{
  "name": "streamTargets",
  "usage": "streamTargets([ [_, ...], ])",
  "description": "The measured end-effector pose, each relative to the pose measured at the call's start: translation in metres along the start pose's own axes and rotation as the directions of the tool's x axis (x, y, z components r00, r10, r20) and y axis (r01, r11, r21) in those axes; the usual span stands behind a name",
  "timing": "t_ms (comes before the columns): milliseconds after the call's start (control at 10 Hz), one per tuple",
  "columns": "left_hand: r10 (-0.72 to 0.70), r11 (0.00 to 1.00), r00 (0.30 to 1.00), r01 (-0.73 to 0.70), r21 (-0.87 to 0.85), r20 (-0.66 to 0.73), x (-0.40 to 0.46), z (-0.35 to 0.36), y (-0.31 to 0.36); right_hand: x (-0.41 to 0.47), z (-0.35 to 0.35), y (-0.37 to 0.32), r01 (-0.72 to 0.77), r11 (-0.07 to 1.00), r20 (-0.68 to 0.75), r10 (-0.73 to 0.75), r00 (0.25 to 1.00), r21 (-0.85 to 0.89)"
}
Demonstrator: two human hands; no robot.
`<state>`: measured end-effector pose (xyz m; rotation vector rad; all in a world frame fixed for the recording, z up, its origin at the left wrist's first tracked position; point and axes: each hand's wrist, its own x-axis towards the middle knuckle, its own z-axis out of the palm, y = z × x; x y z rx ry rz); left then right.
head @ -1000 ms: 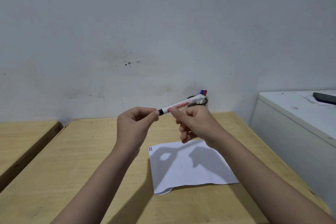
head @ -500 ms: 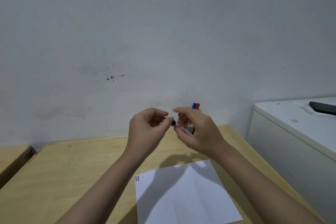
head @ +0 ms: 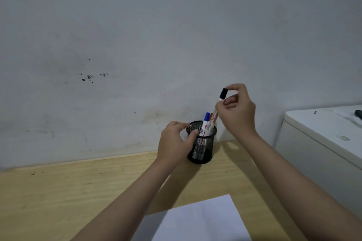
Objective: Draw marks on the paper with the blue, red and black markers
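Observation:
A black mesh pen cup [head: 203, 152] stands on the wooden table [head: 68, 191] against the wall. My left hand [head: 174, 143] grips the cup's left side. The blue marker [head: 204, 123] and the red marker [head: 211, 116] stand upright inside it. My right hand [head: 238, 110] pinches the capped black marker [head: 219, 103] near its black cap, holding it tilted with its lower end at the cup's rim. The white paper [head: 199, 221] lies near the table's front edge, partly cut off by the frame.
A white cabinet [head: 323, 143] stands to the right of the table, with a dark object [head: 358, 113] on top at the frame edge. A grey wall rises directly behind the cup.
Earlier both hands held the black marker in front of me and put its cap on. Now my left hand has gone to the cup and my right hand holds the marker above the cup.

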<state>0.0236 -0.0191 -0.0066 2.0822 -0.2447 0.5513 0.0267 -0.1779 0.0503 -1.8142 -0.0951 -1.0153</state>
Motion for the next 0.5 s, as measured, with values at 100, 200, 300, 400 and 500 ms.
streamTargets([
  [100,-0.023,1.000,1.000,0.023,0.021,0.006,0.005,0.012,-0.009,-0.006,0.011,0.019,-0.081,0.988,0.113,0.096,0.989,-0.134],
  [200,-0.036,0.999,0.999,0.036,-0.005,-0.032,0.005,0.017,-0.013,-0.016,0.018,0.035,-0.095,0.965,0.212,0.149,0.966,-0.244],
  [300,-0.058,0.998,0.997,0.058,-0.011,-0.042,0.004,0.016,-0.010,-0.023,0.022,0.049,-0.084,0.941,0.266,0.177,0.947,-0.327],
  [400,-0.066,0.998,0.998,0.066,0.012,-0.005,0.004,0.015,-0.006,-0.023,0.022,0.049,-0.118,0.931,0.280,0.223,0.934,-0.346],
  [500,-0.045,0.999,0.999,0.045,0.006,0.028,-0.006,0.004,0.005,-0.023,0.008,0.026,-0.128,0.928,0.270,0.230,0.935,-0.349],
])
